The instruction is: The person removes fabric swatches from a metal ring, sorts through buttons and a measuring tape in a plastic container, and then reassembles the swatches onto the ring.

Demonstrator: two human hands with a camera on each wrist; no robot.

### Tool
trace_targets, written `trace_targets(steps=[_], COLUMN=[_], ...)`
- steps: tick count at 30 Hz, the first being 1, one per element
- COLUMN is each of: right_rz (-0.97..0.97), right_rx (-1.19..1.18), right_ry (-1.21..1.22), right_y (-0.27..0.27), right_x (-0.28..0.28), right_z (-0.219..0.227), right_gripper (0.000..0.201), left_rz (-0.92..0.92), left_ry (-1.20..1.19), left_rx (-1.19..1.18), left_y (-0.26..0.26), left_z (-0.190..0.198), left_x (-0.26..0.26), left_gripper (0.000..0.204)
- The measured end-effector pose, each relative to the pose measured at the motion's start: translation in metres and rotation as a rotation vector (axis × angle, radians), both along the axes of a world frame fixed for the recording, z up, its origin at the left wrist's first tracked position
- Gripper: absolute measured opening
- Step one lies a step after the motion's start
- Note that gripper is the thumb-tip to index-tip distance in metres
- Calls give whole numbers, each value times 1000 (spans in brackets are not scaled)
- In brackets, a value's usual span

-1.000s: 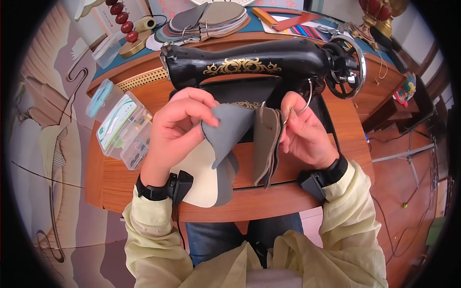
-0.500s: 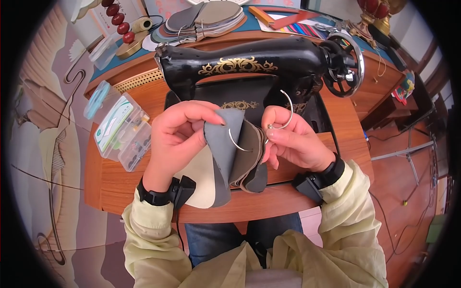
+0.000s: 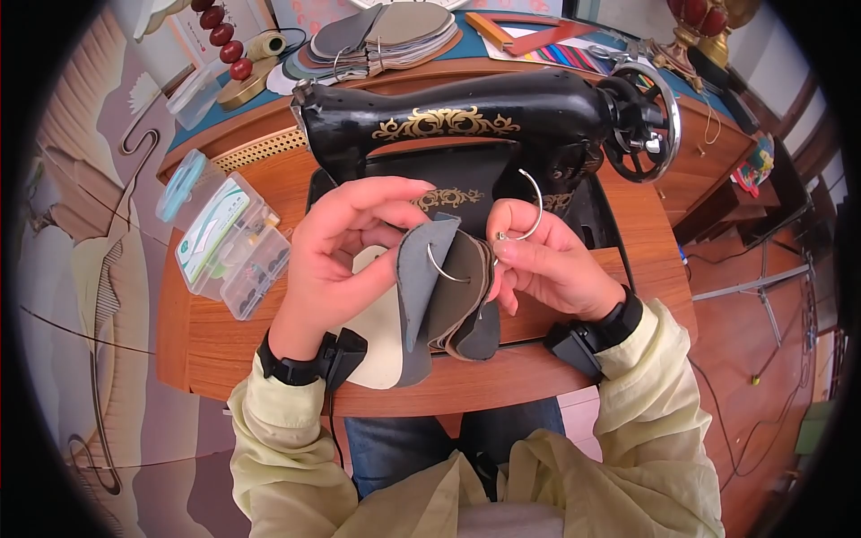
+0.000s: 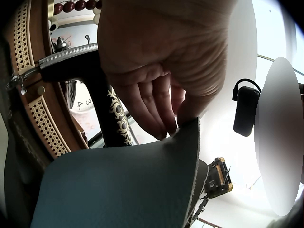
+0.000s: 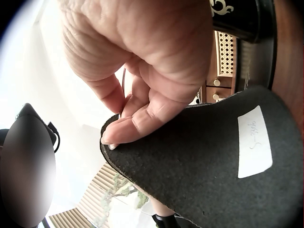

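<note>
My left hand (image 3: 350, 247) holds a blue-grey leather swatch (image 3: 418, 278) at its edge between thumb and fingers, with the index finger raised off it. In the left wrist view the swatch (image 4: 114, 185) spreads broad below the fingertips. An opened metal binder ring (image 3: 539, 208) is pinched by my right hand (image 3: 547, 264). The ring's other end runs through the blue-grey swatch and a stack of grey-brown swatches (image 3: 462, 305). In the right wrist view, a dark swatch back (image 5: 199, 152) bears a white label (image 5: 255, 142). Cream and grey swatches (image 3: 377, 332) lie below the left hand.
A black sewing machine (image 3: 448, 117) with gold ornament stands just beyond the hands. On the left is an open plastic box (image 3: 235, 238) of small parts. Behind lie a ringed swatch pile (image 3: 395, 40), a thread spool (image 3: 266, 45) and orange-red frames (image 3: 538, 36).
The swatches came left and the blue-grey one now hangs on the ring. My left index finger has lifted off it, and its upper edge has dropped slightly. The right hand moved left, then stayed nearly still.
</note>
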State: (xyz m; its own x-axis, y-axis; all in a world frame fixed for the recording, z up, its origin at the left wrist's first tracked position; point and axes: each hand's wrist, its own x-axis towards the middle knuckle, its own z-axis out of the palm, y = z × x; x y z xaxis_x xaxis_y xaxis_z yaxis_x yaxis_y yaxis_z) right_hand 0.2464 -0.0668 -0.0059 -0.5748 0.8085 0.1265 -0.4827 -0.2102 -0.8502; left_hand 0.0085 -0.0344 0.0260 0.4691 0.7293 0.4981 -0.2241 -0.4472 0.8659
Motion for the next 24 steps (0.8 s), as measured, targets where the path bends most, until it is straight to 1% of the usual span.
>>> trace_targets(steps=[3,6,12,15,20,24], right_rz=[4,-4,-39,-57,-86,-106], right_rx=[-2,2,25,27,51,141], right_ry=[8,17,31,25,48,71], right_y=[0,1,0,0,0,1], right_x=[0,1,-1,0,0,-1], right_z=[0,0,1,2,2,-2], right_gripper=[9,8,7,8,7,6], left_rz=[-20,-84,-78,-72,-46,-60], left_ry=[31,29,95,69,145,264], left_rx=[31,65,42,4,122,216], left_y=[2,6,6,5,6,8], left_z=[-3,-5,-3,-3,-3,-3], left_x=[-4,-8,-9,-6,-4,-2], left_gripper=[33,31,24,20,20,18])
